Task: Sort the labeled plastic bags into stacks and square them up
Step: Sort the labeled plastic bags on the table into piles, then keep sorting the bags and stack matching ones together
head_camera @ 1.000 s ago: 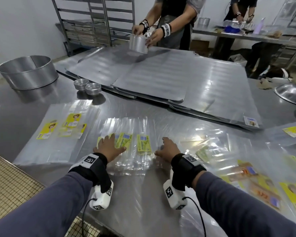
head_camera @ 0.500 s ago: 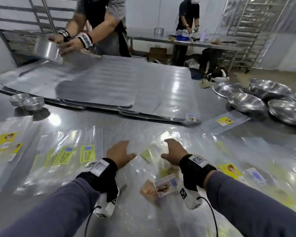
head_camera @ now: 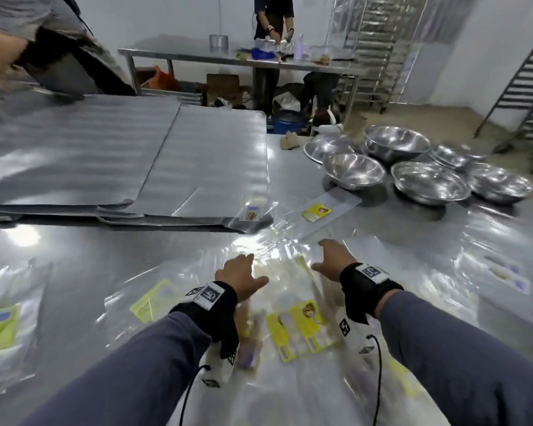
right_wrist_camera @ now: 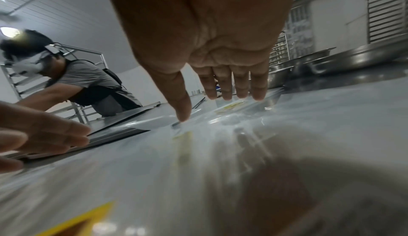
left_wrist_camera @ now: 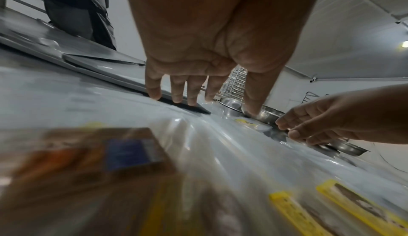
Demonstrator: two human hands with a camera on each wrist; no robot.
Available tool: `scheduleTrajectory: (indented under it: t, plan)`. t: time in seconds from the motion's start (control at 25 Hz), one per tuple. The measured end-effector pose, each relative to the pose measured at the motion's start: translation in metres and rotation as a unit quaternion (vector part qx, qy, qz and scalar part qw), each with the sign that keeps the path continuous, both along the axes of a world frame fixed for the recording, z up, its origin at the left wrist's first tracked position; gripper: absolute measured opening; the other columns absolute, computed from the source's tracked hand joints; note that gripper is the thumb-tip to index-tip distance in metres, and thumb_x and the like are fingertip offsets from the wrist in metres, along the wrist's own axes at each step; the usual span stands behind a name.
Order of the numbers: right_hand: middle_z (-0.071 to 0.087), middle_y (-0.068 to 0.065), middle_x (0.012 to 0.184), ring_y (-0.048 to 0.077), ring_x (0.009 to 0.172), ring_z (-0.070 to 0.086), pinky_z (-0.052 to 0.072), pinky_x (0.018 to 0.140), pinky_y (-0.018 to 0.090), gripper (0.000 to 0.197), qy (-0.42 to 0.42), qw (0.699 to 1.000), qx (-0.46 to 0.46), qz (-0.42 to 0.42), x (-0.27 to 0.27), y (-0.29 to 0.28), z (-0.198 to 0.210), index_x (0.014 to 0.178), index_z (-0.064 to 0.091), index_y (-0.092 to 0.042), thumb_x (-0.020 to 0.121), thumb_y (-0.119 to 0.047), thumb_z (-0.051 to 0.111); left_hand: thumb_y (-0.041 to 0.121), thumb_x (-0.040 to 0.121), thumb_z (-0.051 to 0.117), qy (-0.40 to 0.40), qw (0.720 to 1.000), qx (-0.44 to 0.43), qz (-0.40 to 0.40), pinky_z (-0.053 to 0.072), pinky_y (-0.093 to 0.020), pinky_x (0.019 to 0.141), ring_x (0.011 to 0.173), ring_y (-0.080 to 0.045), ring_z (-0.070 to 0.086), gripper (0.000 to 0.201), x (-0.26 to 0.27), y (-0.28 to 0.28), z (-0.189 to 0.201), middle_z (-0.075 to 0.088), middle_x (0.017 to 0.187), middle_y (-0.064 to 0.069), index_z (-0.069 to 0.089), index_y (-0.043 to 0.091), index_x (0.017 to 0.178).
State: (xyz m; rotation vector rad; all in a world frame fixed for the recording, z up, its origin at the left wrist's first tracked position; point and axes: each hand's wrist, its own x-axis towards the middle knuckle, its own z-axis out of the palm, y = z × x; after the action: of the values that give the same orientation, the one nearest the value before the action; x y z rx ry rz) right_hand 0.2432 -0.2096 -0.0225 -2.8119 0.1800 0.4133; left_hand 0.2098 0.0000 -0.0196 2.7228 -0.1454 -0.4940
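Hands are both hovering low over the messy middle pile right now, so here's where things are sitting. Left hand [head_camera: 239, 276] is spreading its fingers out straight over the loose clear bags [head_camera: 293, 305], and the right hand [head_camera: 333, 259] is doing the same just beside it, fingers apart and relaxed, neither one pinching or gripping anything; from the wrist views I can't really tell whether the fingertips [left_wrist_camera: 192, 100] are actually touching the plastic or floating just above it. Progress-wise I'm guessing we're only partway: a pile with green-yellow labels [head_camera: 0, 327] is lying off at the left edge looking roughly gathered, but the heap under the hands is still overlapping at all angles, yellow labels [head_camera: 302, 330] mixed in with a brownish one [head_camera: 250, 339]. More bags are trailing off to the right [head_camera: 505, 275], and one stray yellow-label bag [head_camera: 316, 212] is sitting further back near the steel bowls [head_camera: 354, 170], plus another tucked by the corner of the big silver sheets [head_camera: 210, 167]. So sorting is looking far from finished and nothing here is squared up yet. All that slippery film on a steel table [head_camera: 120, 250] is probably going to slide around when it gets raked together.
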Motion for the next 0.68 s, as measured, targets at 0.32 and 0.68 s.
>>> scheduleTrajectory:
  t: [0.32, 0.68]
  plan:
    - [0.033, 0.017, 0.141, 0.036, 0.13, 0.033, 0.034, 0.104, 0.04, 0.053, 0.024, 0.999, 0.017, -0.013, 0.064, -0.028, -0.018, 0.144, 0.029, -0.03, 0.095, -0.036, 0.047, 0.05, 0.092, 0.045, 0.044, 0.998, 0.052, -0.009, 0.016, -0.045, 0.116, 0.146, -0.024, 0.002, 0.077, 0.025, -0.037, -0.026, 0.004, 0.158, -0.007, 0.007, 0.016, 0.15]
    - [0.039, 0.019, 0.133, 0.035, 0.123, 0.04, 0.038, 0.098, 0.038, 0.057, 0.001, 0.996, 0.026, -0.091, 0.086, -0.02, -0.026, 0.126, 0.05, -0.009, 0.087, -0.05, 0.056, 0.05, 0.093, 0.045, 0.058, 0.994, 0.087, -0.021, 0.014, -0.043, 0.116, 0.146, -0.023, 0.001, 0.077, 0.023, -0.032, -0.033, -0.001, 0.159, -0.006, 0.007, 0.017, 0.151]
